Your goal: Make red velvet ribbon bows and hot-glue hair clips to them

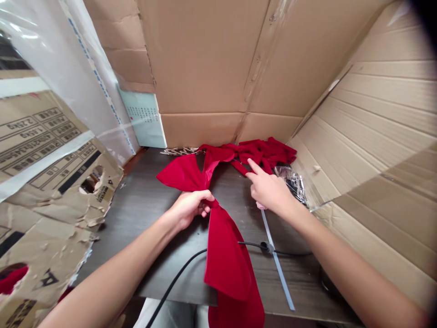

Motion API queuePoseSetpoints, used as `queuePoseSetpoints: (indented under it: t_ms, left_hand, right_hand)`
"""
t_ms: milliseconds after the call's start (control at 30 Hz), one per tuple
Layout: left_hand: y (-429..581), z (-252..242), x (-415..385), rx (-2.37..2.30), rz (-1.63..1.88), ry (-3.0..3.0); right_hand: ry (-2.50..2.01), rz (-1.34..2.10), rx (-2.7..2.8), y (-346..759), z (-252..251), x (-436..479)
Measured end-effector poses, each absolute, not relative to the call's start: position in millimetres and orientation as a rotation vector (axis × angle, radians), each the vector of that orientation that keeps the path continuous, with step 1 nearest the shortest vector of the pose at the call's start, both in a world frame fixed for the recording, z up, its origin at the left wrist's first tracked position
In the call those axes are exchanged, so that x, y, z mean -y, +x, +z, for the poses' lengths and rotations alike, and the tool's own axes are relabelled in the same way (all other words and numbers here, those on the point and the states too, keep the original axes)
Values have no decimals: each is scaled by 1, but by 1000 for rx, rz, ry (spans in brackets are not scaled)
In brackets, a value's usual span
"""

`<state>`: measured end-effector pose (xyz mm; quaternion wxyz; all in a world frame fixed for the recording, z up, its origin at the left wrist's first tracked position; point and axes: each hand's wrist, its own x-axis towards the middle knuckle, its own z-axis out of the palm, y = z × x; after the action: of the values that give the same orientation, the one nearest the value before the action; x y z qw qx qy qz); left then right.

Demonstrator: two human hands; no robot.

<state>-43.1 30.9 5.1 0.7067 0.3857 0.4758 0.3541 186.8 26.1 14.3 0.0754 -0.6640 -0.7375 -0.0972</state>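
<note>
My left hand (190, 209) is shut around the pinched middle of a red velvet bow (186, 175), with one loop spreading above my fingers. A wide red tail (227, 255) hangs from that grip toward me. My right hand (269, 190) sits to the right with its index finger stretched toward a bunched pile of red velvet ribbon (261, 152). A thin clear plastic strip (277, 259) runs from under that hand, and a small pink bit shows at its upper end. I cannot tell whether my right hand grips the strip.
Everything lies on a dark wood-grain board (146, 191), crossed by a black cable (177, 282). Crumpled silver foil (290, 182) lies by my right hand, and a strip of gold tinsel (179, 151) lies at the back. Cardboard sheets (205, 59) wall the back and sides.
</note>
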Motion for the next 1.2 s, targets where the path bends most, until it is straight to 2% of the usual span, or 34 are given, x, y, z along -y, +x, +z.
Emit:
queuePoseSetpoints:
  t_ms: [100,167,267,400,533,867,1200]
  left_hand:
    - [-41,6,-28,-1010,715,870]
    - [-39,7,-25,-973,664,881]
    - [-37,8,-21,-946,628,890]
    - [-37,9,-19,-911,591,906]
    - [-38,9,-19,-875,561,915]
    - [-32,8,-15,-917,589,957]
    - [-28,4,-12,-982,562,1008]
  right_hand:
    - [-1556,78,2115,166,6,-9]
    - [-1339,482,2016,152,1,3]
    - [-1245,1020,1790,139,-4,13]
    - [-1151,1365,1496,139,-13,14]
    - [-1102,1486,1394,142,-19,15]
    - [-1095,1545,1215,139,-19,18]
    - [-1020,1637,1339,138,-12,20]
